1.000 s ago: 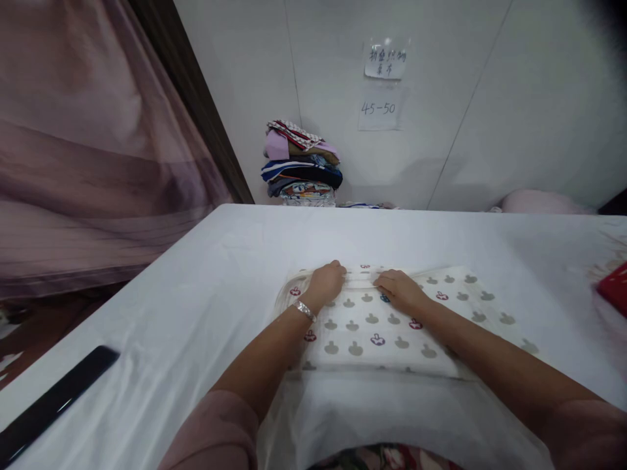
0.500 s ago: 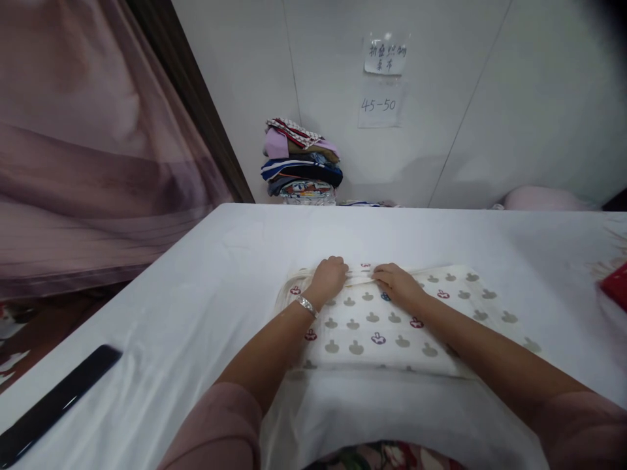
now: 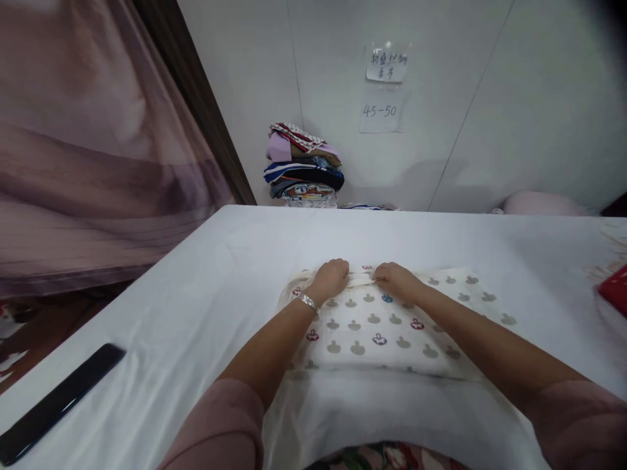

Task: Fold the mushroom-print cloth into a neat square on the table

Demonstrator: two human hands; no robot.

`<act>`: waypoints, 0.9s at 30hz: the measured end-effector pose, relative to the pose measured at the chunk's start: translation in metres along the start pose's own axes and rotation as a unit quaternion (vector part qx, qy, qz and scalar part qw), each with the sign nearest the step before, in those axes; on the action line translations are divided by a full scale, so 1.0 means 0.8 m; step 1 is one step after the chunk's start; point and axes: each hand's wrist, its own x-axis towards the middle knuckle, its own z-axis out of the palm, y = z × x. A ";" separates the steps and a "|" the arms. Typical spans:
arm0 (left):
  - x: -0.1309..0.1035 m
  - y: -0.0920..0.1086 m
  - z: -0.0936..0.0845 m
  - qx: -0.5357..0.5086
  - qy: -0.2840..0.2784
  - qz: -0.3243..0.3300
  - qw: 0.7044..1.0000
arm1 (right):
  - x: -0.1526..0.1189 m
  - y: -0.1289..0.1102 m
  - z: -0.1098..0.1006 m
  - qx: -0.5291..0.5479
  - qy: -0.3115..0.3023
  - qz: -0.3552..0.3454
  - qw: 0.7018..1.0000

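Note:
A folded white cloth (image 3: 367, 329) printed with grey and coloured mushroom-like shapes lies in front of me on the white-covered table (image 3: 196, 294). My left hand (image 3: 333, 279), with a silver bracelet (image 3: 308, 303) at the wrist, is closed on the cloth's far edge. To its right, my right hand (image 3: 393, 282) pinches the same far edge. Between the two hands a strip of the edge is slightly raised. The fingertips of both hands are partly hidden by the hands themselves.
A long black object (image 3: 61, 405) lies at the table's left edge. Behind the far edge rises a stack of folded fabrics (image 3: 306, 166) against the wall. A red item (image 3: 614, 290) sits at the right. A pinkish curtain (image 3: 98, 150) hangs on the left.
The view has tilted slightly upward. Both hands keep hold of the cloth's far edge in nearly the same place; the right hand's fingers are bent a little differently.

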 end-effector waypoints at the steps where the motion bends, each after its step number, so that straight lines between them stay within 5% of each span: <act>1: -0.001 0.000 -0.001 -0.010 -0.001 -0.015 1.000 | 0.002 0.001 -0.001 0.000 -0.007 0.005 1.000; 6: -0.007 0.002 -0.004 -0.042 0.011 -0.066 0.997 | 0.005 0.000 -0.006 0.017 -0.010 0.034 0.999; 16: -0.009 0.004 -0.010 -0.140 -0.007 -0.035 0.989 | 0.001 -0.004 -0.014 0.067 0.008 0.049 0.997; 27: -0.004 0.007 -0.017 -0.130 -0.054 -0.037 0.989 | 0.008 0.004 -0.036 0.036 -0.131 0.091 0.987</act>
